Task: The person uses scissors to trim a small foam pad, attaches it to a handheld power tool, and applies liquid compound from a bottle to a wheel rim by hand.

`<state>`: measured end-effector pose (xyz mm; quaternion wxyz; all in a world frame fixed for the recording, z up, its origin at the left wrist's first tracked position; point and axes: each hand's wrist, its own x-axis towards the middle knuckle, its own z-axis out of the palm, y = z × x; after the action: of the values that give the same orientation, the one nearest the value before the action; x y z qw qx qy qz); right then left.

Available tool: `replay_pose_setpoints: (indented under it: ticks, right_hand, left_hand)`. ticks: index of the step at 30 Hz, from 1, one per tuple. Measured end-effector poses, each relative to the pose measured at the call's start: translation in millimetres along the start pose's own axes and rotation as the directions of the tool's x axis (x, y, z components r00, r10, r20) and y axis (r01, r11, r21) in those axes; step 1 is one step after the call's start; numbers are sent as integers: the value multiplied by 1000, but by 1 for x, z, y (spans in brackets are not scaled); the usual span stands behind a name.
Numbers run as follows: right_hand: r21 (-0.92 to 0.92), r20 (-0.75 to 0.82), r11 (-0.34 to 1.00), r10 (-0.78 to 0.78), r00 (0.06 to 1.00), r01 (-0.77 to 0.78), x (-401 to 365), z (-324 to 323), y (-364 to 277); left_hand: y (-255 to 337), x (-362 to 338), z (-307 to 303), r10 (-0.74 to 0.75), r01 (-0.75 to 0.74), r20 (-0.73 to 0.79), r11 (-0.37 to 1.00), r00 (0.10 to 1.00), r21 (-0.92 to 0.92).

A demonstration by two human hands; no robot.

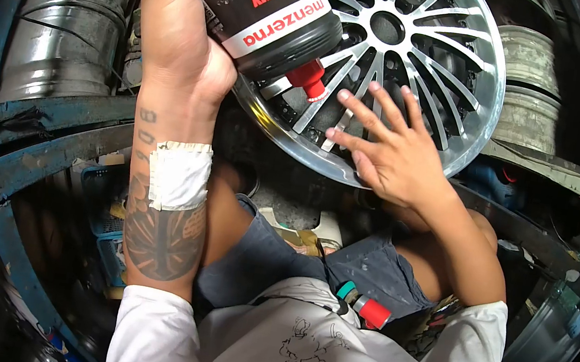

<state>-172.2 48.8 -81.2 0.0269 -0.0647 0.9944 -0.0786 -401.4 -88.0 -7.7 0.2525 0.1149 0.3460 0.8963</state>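
Note:
My left hand (195, 40) reaches up at the upper left and holds a black bottle (281, 26) of heavy cut compound. Its fingers are hidden behind the bottle. The bottle is tipped over the wheel, its red cap (309, 78) pointing down and to the right. Below it is a multi-spoke wheel rim (490, 97) with bright spokes, dark gaps and a polished lip. Over the rim's lower part, my right hand (394, 140) is spread with its fingers apart and nothing held. Whether its fingertips touch the spokes cannot be told.
Metal rims (69, 20) are stacked at the upper left, with more rims (529, 88) at the upper right. A worn blue metal frame (41, 126) runs around the seat. A tool with a red end (373, 313) lies at my waist. A blue basket (106, 201) sits at the left.

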Motion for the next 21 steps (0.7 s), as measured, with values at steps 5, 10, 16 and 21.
replay_pose_setpoints:
  ticks: [5,10,16,21]
  right_hand:
    - [24,-11,999,-38,999,39,10,7,-6]
    - [-89,-172,976,183,968,-200,21,-26,8]
    - [925,146,-375,193,970,-65,15,-20,-29]
    - [500,97,-866,68,993,11,26,-27,-46]
  left_hand:
    - [10,-10,9,-29,29,19,1000,999,13]
    - [7,-14,15,31,-31,13,999,999,28]
    - [0,-7,8,71,-71,-20,997,997,-2]
    - [3,2,9,11,-12,-17,996,1000,-88]
